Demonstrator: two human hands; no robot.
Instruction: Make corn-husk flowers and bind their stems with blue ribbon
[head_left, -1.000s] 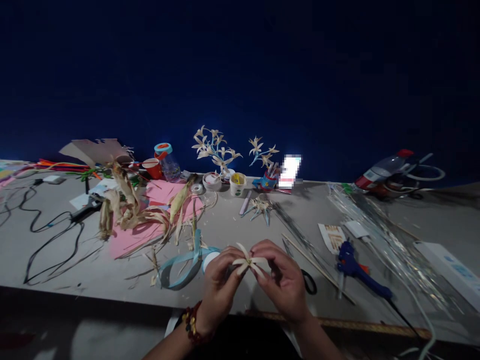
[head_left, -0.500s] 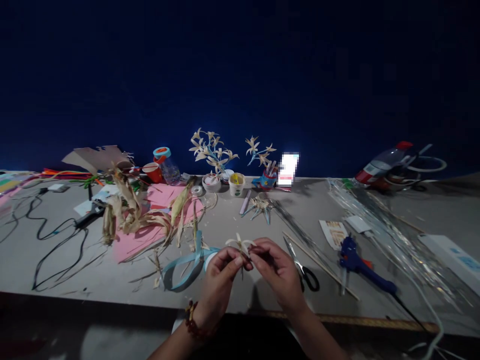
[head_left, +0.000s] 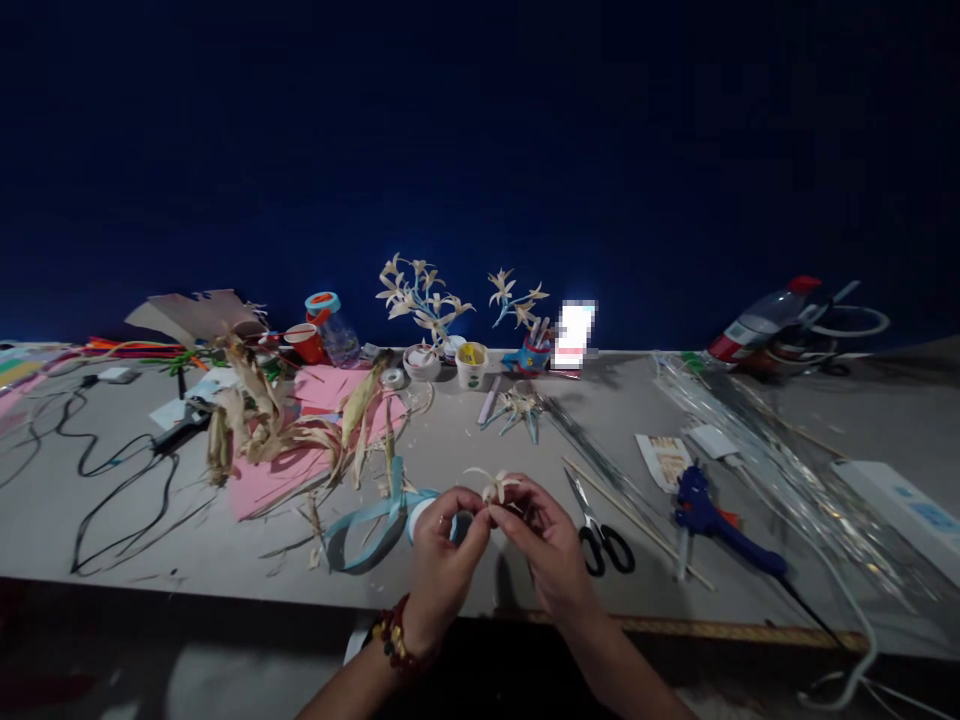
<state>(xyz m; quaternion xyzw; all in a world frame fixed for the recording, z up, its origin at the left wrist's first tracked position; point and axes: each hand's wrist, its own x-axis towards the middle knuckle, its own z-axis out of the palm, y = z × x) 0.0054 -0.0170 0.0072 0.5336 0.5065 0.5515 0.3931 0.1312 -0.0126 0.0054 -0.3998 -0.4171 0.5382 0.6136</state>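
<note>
A small pale husk flower [head_left: 495, 486] is held between both hands above the front of the grey table [head_left: 480, 450]. My left hand [head_left: 444, 560], with a bead bracelet at the wrist, pinches it from the left with fingers closed. My right hand [head_left: 546, 545] grips it from the right, fingers curled. A roll of light blue ribbon [head_left: 379, 520] lies just left of my left hand. Black-handled scissors [head_left: 596, 525] lie just right of my right hand.
A blue glue gun [head_left: 712, 525] with its cord lies to the right, beside thin sticks and clear wrapping [head_left: 780, 470]. Dried corn husks [head_left: 270, 425] on pink paper lie to the left, near black cables [head_left: 112, 470]. Finished flower sprays in small cups [head_left: 427, 330] stand at the back.
The flower has been turned from facing up and spread to sideways and bunched. Both hands have shifted slightly and closed tighter on it. The view has tilted a little.
</note>
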